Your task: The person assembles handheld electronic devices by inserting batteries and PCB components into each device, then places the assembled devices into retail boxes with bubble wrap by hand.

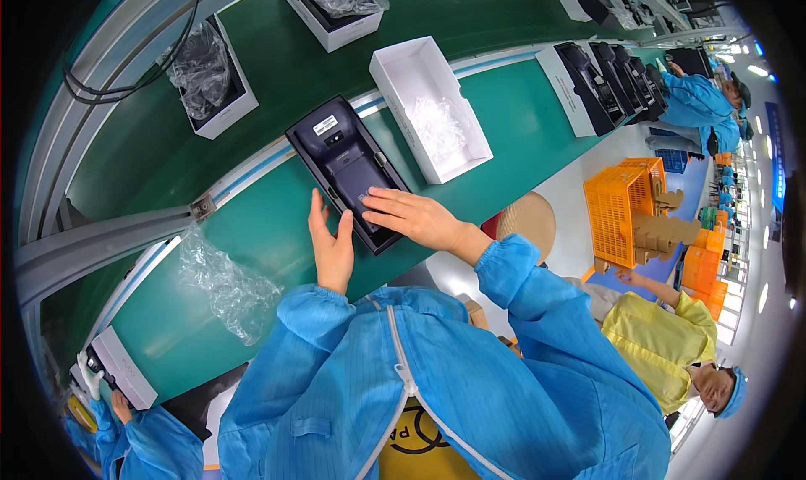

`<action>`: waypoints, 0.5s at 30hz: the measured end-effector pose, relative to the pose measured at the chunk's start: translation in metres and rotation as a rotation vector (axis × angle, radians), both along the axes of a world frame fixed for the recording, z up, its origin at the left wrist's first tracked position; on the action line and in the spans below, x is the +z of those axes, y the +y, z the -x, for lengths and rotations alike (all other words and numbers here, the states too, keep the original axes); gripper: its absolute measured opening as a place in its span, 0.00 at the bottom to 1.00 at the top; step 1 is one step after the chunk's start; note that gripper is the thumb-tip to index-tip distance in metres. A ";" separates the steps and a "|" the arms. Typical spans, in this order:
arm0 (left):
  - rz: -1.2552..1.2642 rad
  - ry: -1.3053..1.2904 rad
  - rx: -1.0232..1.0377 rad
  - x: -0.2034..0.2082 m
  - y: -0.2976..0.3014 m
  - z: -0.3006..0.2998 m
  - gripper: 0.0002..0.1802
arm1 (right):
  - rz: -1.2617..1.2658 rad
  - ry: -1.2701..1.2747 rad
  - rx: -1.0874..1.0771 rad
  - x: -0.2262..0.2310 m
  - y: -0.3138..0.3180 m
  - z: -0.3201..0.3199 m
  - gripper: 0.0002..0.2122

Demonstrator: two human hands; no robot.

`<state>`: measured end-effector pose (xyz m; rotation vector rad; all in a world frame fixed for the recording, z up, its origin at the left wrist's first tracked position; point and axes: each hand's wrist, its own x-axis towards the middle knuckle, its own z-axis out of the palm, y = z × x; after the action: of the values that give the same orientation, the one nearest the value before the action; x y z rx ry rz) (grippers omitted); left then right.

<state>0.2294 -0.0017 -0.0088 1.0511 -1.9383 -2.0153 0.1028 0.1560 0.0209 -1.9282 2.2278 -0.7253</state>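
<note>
A dark handheld terminal (348, 157) with a white label near its far end lies at a slant across the front of me. My right hand (420, 220) rests on its near half, the fingers stretched out flat over the surface. Beside the terminal's near left edge is my left hand (332, 249), thumb and fingers apart, not wrapped round anything. Just right of the terminal stands an open white box (390, 73) with crumpled clear plastic (437, 127) inside. A loose clear plastic bag (227, 283) lies on the green bench (252, 220) to the left.
White boxes with plastic-wrapped contents (201, 73) sit on the green conveyor (260, 52) beyond the rail. Several boxes with dark devices (588, 85) stand at far right. Orange crates (617, 211), a round stool (527, 228) and co-workers (663, 337) are nearby.
</note>
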 end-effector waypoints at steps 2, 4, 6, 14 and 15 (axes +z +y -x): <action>0.017 0.047 -0.042 -0.013 0.003 -0.004 0.36 | -0.037 -0.030 -0.005 0.002 -0.003 0.001 0.20; -0.008 0.088 -0.021 -0.017 0.007 -0.003 0.35 | -0.084 0.034 0.029 0.000 -0.003 0.004 0.21; -0.012 0.077 -0.010 -0.019 0.009 -0.004 0.35 | -0.112 0.028 0.000 -0.001 -0.006 0.005 0.20; 0.076 0.113 -0.039 -0.020 0.011 -0.004 0.35 | -0.228 0.048 -0.099 0.001 -0.016 -0.007 0.17; 0.053 0.102 -0.032 -0.018 0.011 -0.002 0.36 | -0.210 0.085 -0.118 0.002 -0.015 -0.010 0.16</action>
<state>0.2318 0.0093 -0.0270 0.8936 -1.9571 -1.9805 0.1129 0.1415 0.0229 -1.7724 2.3764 -0.4092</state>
